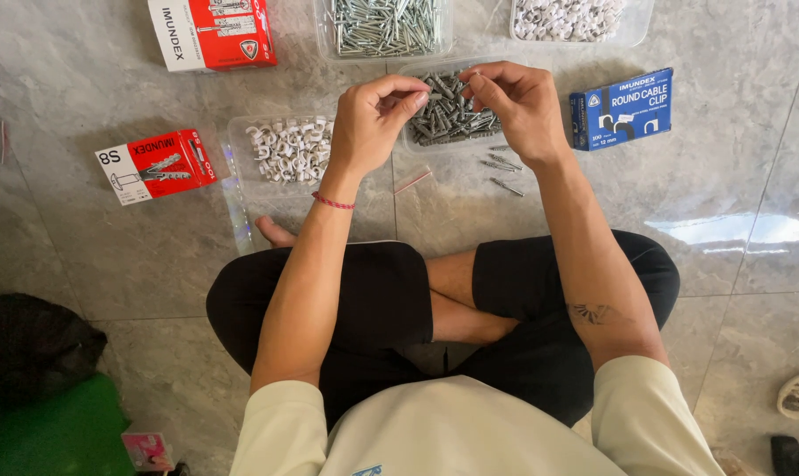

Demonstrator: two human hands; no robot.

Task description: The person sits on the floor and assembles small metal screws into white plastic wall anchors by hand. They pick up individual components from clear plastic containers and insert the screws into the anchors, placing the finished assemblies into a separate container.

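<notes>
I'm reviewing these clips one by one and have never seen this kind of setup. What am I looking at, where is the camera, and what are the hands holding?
There is no machine: a person sits cross-legged on a grey tiled floor, filmed from a camera worn on their head, looking down. The left hand and right hand meet above a clear tray of grey wall plugs, pinching a small grey piece between the fingers. Around it lie a tray of white cable clips, a tray of screws, two red-and-white boxes, a blue box, and loose screws.
</notes>
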